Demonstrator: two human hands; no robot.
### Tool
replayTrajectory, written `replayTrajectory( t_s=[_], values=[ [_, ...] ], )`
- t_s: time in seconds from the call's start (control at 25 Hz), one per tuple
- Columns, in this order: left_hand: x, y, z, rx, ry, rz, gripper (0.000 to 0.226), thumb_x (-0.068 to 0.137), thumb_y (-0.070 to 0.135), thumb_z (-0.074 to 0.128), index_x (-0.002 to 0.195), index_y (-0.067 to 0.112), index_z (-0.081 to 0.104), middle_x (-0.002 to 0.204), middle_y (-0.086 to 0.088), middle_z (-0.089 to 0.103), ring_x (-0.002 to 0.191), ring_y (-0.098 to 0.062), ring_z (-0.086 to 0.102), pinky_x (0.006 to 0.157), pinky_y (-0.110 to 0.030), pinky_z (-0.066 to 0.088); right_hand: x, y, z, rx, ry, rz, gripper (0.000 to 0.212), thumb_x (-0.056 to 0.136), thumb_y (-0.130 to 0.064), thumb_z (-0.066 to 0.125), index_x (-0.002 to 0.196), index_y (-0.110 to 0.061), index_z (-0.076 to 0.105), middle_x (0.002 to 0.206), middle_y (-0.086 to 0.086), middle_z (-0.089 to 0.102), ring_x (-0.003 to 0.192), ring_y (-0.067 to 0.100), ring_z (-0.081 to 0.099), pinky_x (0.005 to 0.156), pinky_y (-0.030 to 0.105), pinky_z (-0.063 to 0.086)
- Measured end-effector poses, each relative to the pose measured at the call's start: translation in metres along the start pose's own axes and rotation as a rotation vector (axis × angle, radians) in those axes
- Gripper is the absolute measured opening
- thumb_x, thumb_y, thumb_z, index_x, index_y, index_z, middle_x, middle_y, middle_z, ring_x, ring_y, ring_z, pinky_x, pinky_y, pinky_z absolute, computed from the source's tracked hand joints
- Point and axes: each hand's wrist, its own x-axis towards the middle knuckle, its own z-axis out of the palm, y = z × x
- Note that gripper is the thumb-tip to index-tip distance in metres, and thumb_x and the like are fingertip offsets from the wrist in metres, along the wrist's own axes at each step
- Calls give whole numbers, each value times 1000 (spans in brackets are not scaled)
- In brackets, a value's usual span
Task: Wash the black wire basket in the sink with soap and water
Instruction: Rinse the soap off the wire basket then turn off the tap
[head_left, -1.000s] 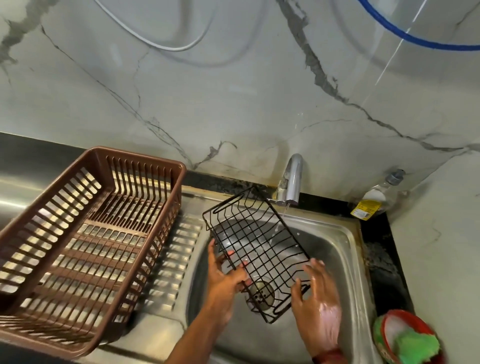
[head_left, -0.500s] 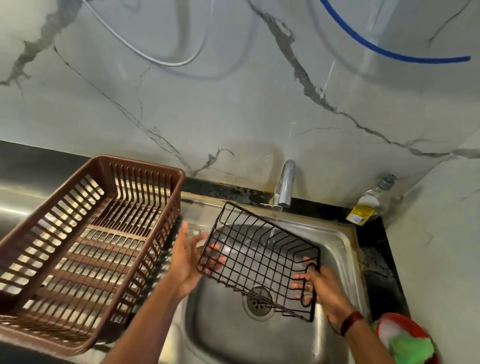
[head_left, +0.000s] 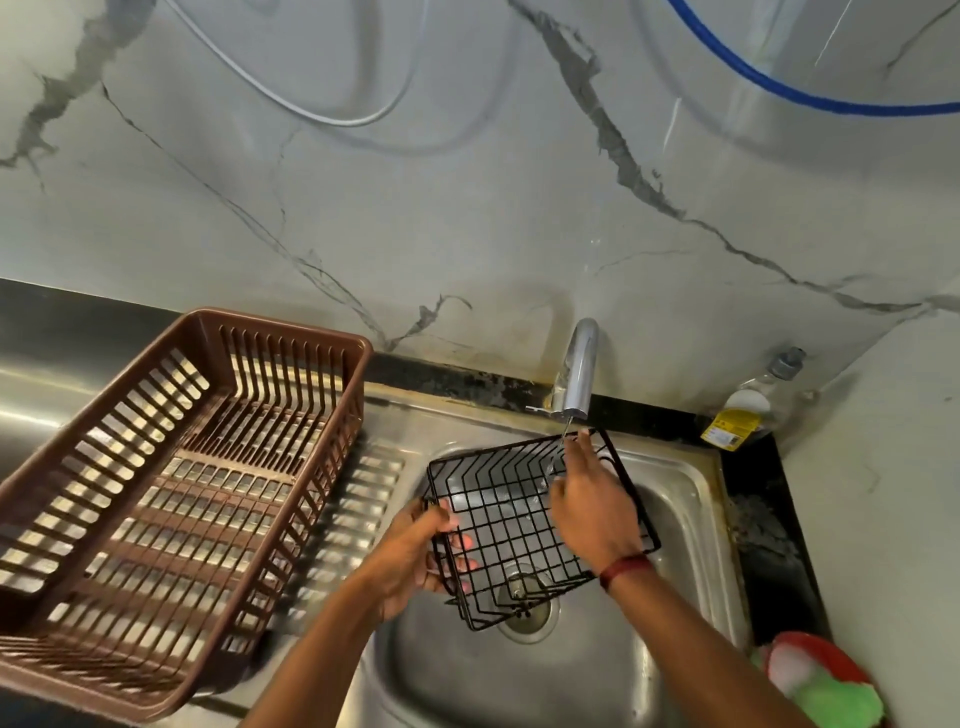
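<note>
The black wire basket hangs over the steel sink, tilted, with its far edge under the tap. A thin stream of water runs from the tap onto that far edge. My left hand grips the basket's left side, fingers curled through the wires. My right hand lies flat on the basket's inside, fingers stretched toward the stream. The drain shows through the wires below.
A large brown plastic dish basket stands on the steel drainboard to the left. A soap bottle with a yellow label lies in the back right corner. A red bowl with a green scrubber and foam sits at the sink's right front.
The basket has turned and its far edge now sits under the tap. My right hand left the basket's right end and moved onto its inside; my left hand closed on the left side.
</note>
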Motion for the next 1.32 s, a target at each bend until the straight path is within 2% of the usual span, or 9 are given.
replayTrajectory(
  t_s=[0.12,0.2,0.28,0.4,0.48,0.76,1.04,1.24,1.32],
  values=[
    [-1,-13,3,-54,23,23,91,59,31,81,138,16,40,114,-24,67,102,-47,70,77,-57,57,-1,-21,34,241,-368,321,78,98,-39,39,152,-6,-5,160,17,-11,147,34,14,114,49,29],
    [-5,-18,11,-29,10,28,96,51,34,82,136,18,40,118,-22,66,101,-42,71,81,-57,57,8,-35,38,429,-419,515,79,99,-50,30,151,-8,-14,158,14,-23,147,29,-14,117,55,1],
    [-10,-25,22,-31,-13,8,98,48,35,83,134,21,38,124,-21,64,104,-38,71,88,-61,55,13,-44,42,377,-342,473,76,100,-52,21,150,-9,-15,156,16,-26,145,30,-22,115,57,-9],
    [-12,-34,27,-45,14,8,106,46,36,84,136,19,31,129,-20,62,107,-35,70,101,-73,41,10,-30,54,153,-340,69,75,100,-53,16,149,-8,-18,152,14,-32,142,29,-27,114,48,-14],
    [-12,-39,28,-96,41,11,111,45,37,85,139,19,29,127,-20,63,107,-35,71,102,-74,38,10,-16,60,101,-445,-9,76,99,-57,15,148,-13,-24,149,9,-38,141,28,-30,114,46,-15],
    [-18,-42,32,-191,28,57,89,44,31,82,122,16,43,110,-15,66,103,-38,70,92,-66,50,5,-35,50,375,-361,550,73,101,-47,24,150,-17,-21,155,-1,-32,144,37,-23,114,60,-4],
    [-23,-35,34,-138,4,42,129,43,26,83,153,13,17,115,-14,68,107,-32,68,106,-76,32,4,-67,42,504,-246,774,88,96,-61,20,148,-1,-18,152,26,-29,141,39,-27,113,49,-16],
    [-36,-29,40,-145,-8,69,128,42,29,82,152,10,18,120,-16,65,94,-24,74,106,-76,32,8,-52,56,165,-147,142,71,100,-48,14,149,-5,-14,157,19,-20,145,30,-18,118,45,-9],
    [-36,-29,39,-201,18,81,122,43,29,83,149,11,25,107,-10,68,103,-34,71,100,-74,40,10,-47,56,150,-208,116,74,99,-53,16,150,-8,-16,156,12,-24,146,26,-18,116,44,-11]
  ],
)
